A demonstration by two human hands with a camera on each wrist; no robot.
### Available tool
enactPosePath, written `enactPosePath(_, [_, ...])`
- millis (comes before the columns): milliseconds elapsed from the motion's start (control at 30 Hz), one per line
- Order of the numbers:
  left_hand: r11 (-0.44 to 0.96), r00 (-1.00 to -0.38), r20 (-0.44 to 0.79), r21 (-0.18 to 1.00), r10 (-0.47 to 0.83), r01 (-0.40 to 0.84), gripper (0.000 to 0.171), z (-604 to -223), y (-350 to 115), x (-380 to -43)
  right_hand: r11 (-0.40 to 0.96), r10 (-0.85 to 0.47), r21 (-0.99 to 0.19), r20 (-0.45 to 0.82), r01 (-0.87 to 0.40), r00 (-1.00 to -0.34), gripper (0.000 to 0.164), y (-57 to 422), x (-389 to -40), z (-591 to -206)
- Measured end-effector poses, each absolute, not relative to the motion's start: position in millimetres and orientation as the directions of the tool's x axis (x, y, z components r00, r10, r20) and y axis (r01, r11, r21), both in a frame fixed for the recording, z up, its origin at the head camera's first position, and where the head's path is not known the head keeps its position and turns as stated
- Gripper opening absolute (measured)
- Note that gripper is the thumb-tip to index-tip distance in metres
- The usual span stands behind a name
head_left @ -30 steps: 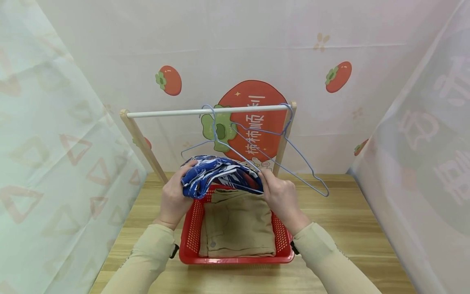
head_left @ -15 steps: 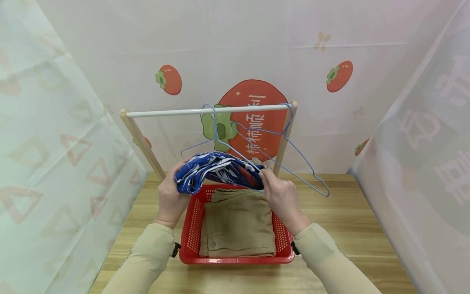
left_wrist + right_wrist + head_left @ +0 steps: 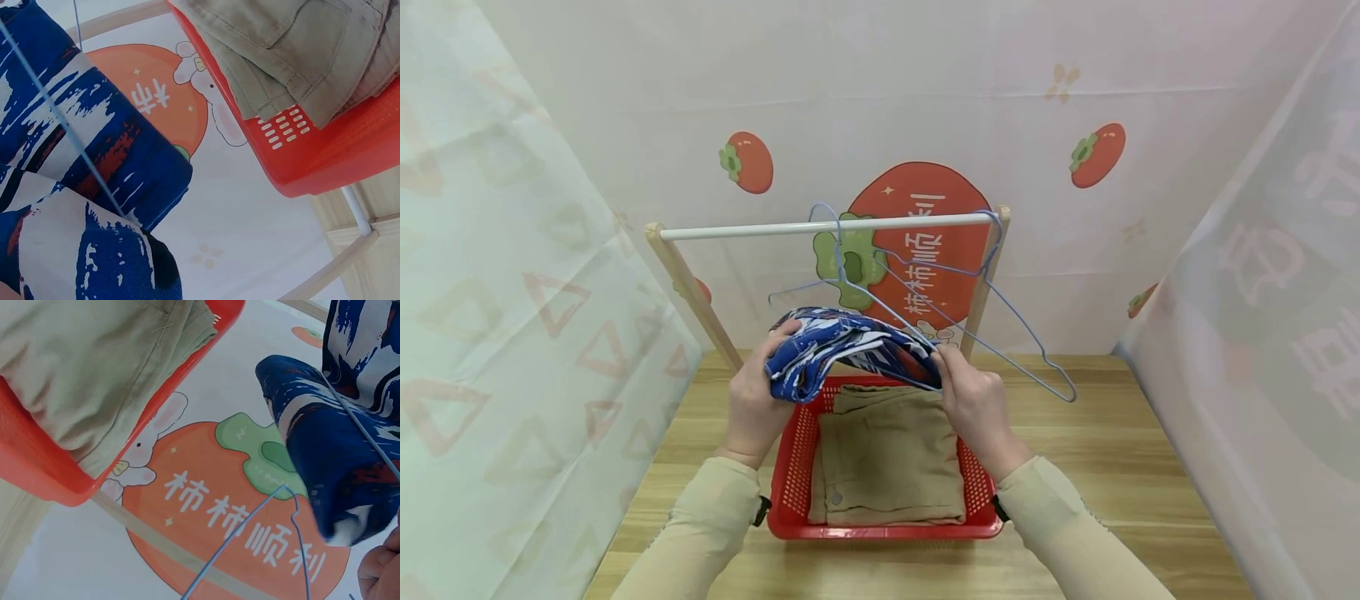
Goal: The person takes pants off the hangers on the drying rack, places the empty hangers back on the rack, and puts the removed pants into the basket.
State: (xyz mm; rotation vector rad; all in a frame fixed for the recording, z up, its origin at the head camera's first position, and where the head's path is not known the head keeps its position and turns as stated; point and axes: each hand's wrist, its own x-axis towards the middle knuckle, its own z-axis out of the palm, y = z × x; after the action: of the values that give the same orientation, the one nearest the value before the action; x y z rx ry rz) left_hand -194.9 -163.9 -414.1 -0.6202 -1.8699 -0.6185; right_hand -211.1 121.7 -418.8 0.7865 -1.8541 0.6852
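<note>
My left hand [image 3: 758,404] grips the left end of a folded garment [image 3: 805,367] with a blue, white and red pattern. The cloth lies through a light blue wire hanger [image 3: 840,271], whose hook is at the rail; the wire crosses the cloth in the left wrist view, where the garment [image 3: 144,162] fills the left side. At the hanger's right corner, my right hand [image 3: 976,400] pinches the wire beside the garment's right end. Part of the hanger's lower bar is hidden by cloth. The right wrist view shows the garment [image 3: 312,444] hanging near the right fingers.
A white rail [image 3: 737,230] on wooden posts stands behind the hands. A second blue hanger [image 3: 1017,312] hangs at its right end. Below the hands, a red basket [image 3: 887,532] holds a folded khaki garment [image 3: 895,458] with a button, on the wooden table [image 3: 1090,467].
The left hand and its end of the garment went left and up, then came back slightly right and down. The held hanger's hook has risen a little. The right hand barely moved.
</note>
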Motion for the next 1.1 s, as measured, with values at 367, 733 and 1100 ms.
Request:
enactPosePath(367, [0.667,-0.285,0.933,0.069,0.219,0.741,0.048,-413,-158,-192,0.605,-0.154,-0.087,0.962,-0.791,-0.223,0.027,119,-211,-417])
enactPosePath(733, [0.642,-0.304,0.916,0.069,0.263,0.763,0.045,-412,-154,-189,0.605,-0.176,-0.054,0.964,-0.795,-0.199,0.029,125,-208,-416])
enactPosePath(1100, [0.647,-0.340,0.916,0.129,0.211,0.752,0.045,-418,-152,-186,0.607,-0.204,-0.077,0.947,-0.791,-0.249,0.025,136,-207,-430])
